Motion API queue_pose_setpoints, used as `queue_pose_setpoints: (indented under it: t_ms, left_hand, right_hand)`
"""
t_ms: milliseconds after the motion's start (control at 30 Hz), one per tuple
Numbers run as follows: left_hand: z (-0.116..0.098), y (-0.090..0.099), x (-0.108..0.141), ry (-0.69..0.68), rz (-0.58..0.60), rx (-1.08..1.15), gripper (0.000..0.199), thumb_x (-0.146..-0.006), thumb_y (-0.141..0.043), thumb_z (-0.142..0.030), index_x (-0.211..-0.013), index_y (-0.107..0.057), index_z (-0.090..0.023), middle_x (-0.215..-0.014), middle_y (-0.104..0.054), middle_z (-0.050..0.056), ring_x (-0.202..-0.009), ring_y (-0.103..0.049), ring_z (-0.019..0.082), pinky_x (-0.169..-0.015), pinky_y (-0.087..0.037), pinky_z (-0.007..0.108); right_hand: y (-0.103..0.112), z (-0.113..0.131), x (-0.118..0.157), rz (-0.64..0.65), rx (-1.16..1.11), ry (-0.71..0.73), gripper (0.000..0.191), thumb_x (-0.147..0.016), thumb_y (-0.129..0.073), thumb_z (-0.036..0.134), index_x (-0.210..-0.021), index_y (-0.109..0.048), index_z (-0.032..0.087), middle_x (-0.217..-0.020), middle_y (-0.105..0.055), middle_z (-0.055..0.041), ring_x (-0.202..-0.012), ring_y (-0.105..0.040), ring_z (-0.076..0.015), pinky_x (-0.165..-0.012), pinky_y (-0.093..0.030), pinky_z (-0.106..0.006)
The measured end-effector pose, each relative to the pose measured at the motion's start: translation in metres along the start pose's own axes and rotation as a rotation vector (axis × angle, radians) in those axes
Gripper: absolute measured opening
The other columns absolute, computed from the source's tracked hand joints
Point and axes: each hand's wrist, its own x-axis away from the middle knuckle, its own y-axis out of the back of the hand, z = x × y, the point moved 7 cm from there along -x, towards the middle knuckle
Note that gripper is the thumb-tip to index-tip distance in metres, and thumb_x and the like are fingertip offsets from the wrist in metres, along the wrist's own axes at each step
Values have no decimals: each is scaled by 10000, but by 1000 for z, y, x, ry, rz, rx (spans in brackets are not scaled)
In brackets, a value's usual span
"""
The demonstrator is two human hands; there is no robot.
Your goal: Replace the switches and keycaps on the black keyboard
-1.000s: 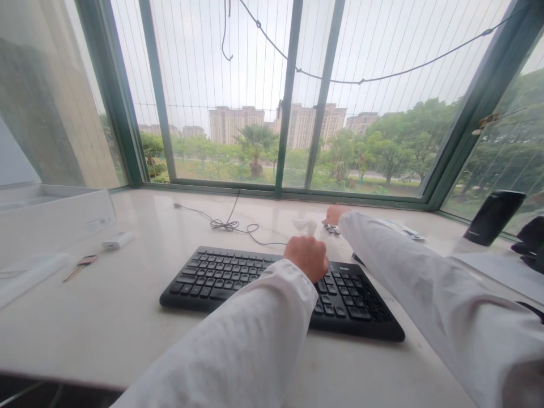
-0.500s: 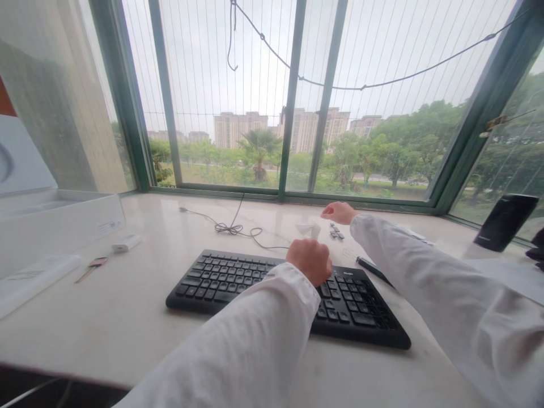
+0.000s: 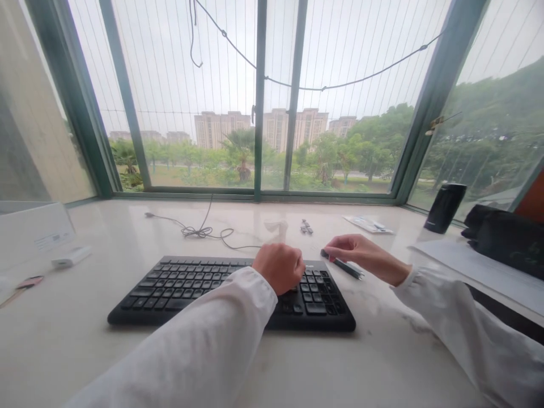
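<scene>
Our left hand [image 3: 278, 267] is clenched over the keyboard [image 3: 182, 283], lower centre; our right hand [image 3: 369, 256] reaches the black tool [image 3: 349, 268], right of centre, its grip unclear. Handling it seems the step, calling for a steady pinch.

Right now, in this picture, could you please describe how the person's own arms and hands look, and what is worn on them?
The left hand and right hand are bare, with no gloves. Both arms wear long, loose white sleeves, wrinkled, with gathered cuffs at the wrists. No print or marking shows on the cloth.
</scene>
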Motion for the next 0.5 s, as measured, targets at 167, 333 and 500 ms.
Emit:
queue_pose_setpoints:
  t_ms: [167, 333, 500]
  left_hand:
    - [-13, 3, 5, -117, -28, 159, 276, -896, -467, -371, -955, -710, -254, -747, -696, -12, -681, -646, 164, -625, -438, 285]
    - [-19, 6, 5, -155, -46, 326, 443, -770, -649, -523, -1137, -653, -276, -914, -700, -29, -800, -649, 155, -714, -455, 271]
    - [-22, -1, 6, -134, -32, 383, 196, -768, -685, -393, -918, -718, -272, -822, -695, -52, -665, -599, 102, -616, -403, 228]
  right_hand:
    - [-20, -8, 8, 179, 4, -52, 495, -704, -663, 611, -803, -709, 129, -668, -641, -34, -603, -470, -122, -552, -303, -263]
    - [-26, -11, 13, 222, 5, -61, 477, -702, -674, 594, -796, -731, 129, -662, -652, -39, -623, -484, -133, -577, -313, -266]
    - [-23, -2, 18, 214, -6, -31, 451, -720, -660, 583, -761, -714, 137, -662, -652, -28, -616, -488, -125, -581, -313, -264]
